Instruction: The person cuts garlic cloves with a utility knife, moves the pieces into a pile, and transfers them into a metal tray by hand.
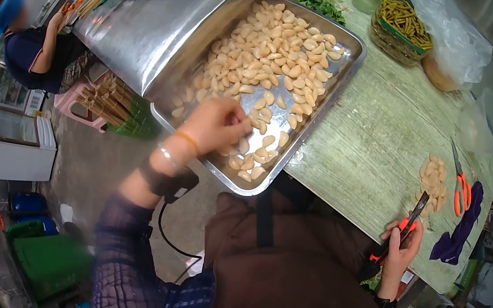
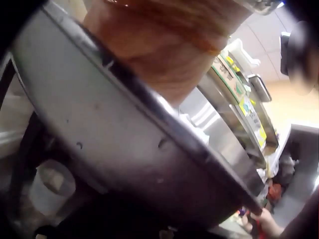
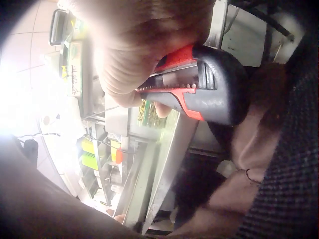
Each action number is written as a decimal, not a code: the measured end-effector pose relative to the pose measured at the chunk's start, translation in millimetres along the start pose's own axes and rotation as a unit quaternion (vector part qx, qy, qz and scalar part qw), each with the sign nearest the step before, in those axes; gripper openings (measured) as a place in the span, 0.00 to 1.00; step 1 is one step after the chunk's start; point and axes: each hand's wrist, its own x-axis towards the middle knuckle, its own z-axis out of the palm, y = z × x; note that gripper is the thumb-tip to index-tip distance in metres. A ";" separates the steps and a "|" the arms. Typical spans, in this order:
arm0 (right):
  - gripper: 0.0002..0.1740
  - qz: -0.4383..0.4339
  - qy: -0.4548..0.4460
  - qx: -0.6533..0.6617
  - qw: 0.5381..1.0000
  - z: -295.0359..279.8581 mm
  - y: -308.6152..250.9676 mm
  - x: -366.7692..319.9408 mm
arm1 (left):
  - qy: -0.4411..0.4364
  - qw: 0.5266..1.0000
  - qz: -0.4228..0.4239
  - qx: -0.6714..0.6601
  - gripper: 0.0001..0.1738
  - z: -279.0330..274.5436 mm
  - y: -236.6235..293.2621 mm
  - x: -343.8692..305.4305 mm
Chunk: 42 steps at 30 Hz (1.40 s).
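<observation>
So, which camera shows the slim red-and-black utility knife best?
The head view: the knife shows both dark blade and handle, partly covered by the right hand. The right wrist view enlarges the handle, tip hidden; the left wrist view has only a small red patch, too unclear to confirm.

Orange-handled scissors lie beside a purple cloth.

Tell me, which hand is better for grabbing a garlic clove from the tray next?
Probably the left hand: it is over the garlic cloves in the metal tray. The right hand is farther off and grips a utility knife.
</observation>
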 end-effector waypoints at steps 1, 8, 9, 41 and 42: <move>0.32 0.000 -0.001 -0.003 1.000 0.3 -0.6 0.2 | -0.006 0.993 -0.028 -0.111 0.11 -11.5 -5.2 -3.0; 0.32 0.000 -0.003 -0.006 1.000 0.6 -2.1 1.2 | -0.029 0.945 -0.061 -0.321 0.11 -36.6 -20.4 -25.8; 0.32 0.001 -0.003 -0.008 1.000 0.3 -2.2 1.1 | -0.037 0.963 -0.079 -0.254 0.11 -34.9 -22.4 -27.9; 0.33 0.018 0.002 0.001 1.000 4.3 -3.4 0.1 | 0.080 0.992 0.090 0.021 0.06 -16.6 -1.9 11.1; 0.33 0.018 0.001 0.001 1.000 3.9 -3.2 -0.1 | 0.075 0.989 0.118 0.045 0.07 -16.4 0.8 14.2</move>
